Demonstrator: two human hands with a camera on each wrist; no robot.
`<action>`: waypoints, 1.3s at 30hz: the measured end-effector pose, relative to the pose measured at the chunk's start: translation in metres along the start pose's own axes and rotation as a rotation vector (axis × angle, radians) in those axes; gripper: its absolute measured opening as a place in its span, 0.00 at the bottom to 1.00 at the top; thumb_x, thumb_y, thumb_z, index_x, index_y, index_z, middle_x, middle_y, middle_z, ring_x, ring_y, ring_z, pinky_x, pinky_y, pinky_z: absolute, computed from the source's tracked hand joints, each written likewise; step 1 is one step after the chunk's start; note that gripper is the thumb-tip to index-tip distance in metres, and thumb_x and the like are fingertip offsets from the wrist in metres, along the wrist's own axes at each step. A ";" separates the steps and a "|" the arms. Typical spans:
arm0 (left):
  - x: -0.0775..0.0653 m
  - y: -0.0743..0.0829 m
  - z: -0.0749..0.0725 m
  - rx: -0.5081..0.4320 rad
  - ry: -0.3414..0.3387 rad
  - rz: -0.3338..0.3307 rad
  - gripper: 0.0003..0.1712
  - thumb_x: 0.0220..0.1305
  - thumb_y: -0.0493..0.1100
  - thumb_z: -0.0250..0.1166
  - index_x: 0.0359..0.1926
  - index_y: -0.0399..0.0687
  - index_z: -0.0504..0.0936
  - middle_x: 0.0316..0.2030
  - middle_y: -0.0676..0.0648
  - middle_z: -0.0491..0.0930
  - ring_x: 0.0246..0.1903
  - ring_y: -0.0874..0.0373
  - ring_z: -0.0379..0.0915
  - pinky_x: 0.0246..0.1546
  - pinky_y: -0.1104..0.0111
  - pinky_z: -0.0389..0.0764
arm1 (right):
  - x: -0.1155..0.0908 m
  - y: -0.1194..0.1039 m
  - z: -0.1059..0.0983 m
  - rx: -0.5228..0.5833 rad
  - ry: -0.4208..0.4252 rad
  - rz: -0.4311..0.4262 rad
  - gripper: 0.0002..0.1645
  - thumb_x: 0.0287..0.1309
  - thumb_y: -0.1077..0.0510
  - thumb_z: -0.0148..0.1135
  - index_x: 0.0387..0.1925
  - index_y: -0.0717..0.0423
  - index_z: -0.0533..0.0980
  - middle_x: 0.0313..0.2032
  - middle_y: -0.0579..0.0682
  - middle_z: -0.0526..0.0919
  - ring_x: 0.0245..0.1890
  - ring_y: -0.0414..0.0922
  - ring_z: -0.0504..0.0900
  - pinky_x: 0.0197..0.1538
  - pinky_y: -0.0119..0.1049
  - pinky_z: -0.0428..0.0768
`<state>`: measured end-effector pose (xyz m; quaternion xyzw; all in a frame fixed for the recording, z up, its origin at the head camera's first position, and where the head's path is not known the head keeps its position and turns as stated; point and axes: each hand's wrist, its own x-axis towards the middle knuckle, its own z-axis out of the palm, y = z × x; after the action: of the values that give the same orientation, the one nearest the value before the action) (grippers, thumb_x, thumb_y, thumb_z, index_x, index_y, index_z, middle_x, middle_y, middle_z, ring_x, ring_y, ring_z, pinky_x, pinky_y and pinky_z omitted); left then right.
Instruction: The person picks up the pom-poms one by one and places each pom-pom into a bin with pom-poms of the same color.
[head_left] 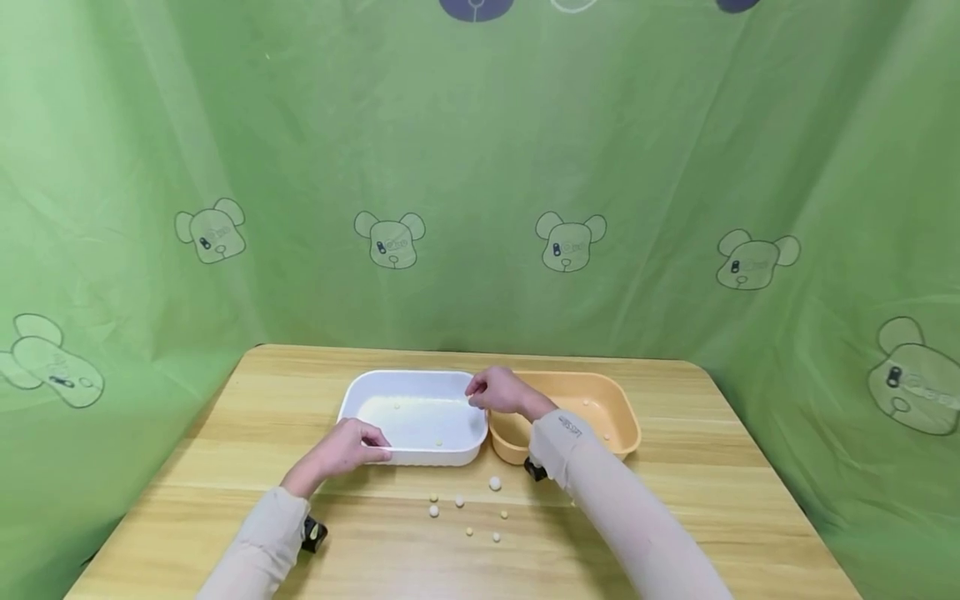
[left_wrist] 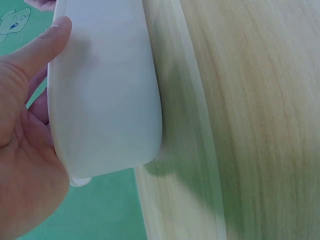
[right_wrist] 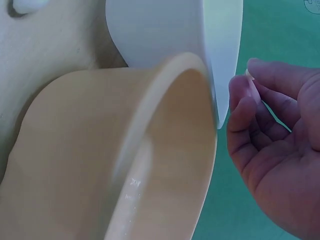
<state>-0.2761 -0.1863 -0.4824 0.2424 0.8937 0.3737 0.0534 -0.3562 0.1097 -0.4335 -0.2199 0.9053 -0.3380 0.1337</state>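
Note:
My left hand (head_left: 345,448) holds the near left rim of a white plastic tub (head_left: 435,458). The left wrist view shows the thumb (left_wrist: 57,35) against the tub's outer wall, with fingers behind the rim. Over the tub's right end, my right hand (head_left: 501,390) pinches a small pale ball (right_wrist: 249,74) between thumb and fingertips. Two tiny balls show inside the white tub, a pale one (head_left: 397,407) and a yellowish one (head_left: 438,442). An orange tub (head_left: 508,450) stands right beside it, partly hidden by my right forearm, with small balls (head_left: 586,402) inside.
Several small balls lie on the wooden table (head_left: 375,542) in front of the tubs, among them a larger white ball (head_left: 495,483) and a yellowish ball (head_left: 433,497). A green curtain (head_left: 480,300) with bear-head prints hangs behind the table and along both sides.

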 end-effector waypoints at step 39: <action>0.000 0.000 0.000 -0.018 -0.006 -0.012 0.03 0.55 0.44 0.70 0.27 0.53 0.86 0.25 0.59 0.82 0.25 0.63 0.70 0.27 0.70 0.71 | -0.067 -0.003 -0.006 -0.062 0.020 -0.266 0.06 0.53 0.65 0.63 0.34 0.63 0.82 0.25 0.43 0.81 0.27 0.35 0.77 0.34 0.30 0.78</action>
<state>-0.2760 -0.1858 -0.4825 0.2377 0.8915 0.3809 0.0603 -0.2991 0.1436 -0.4206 -0.3387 0.8795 -0.3266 0.0718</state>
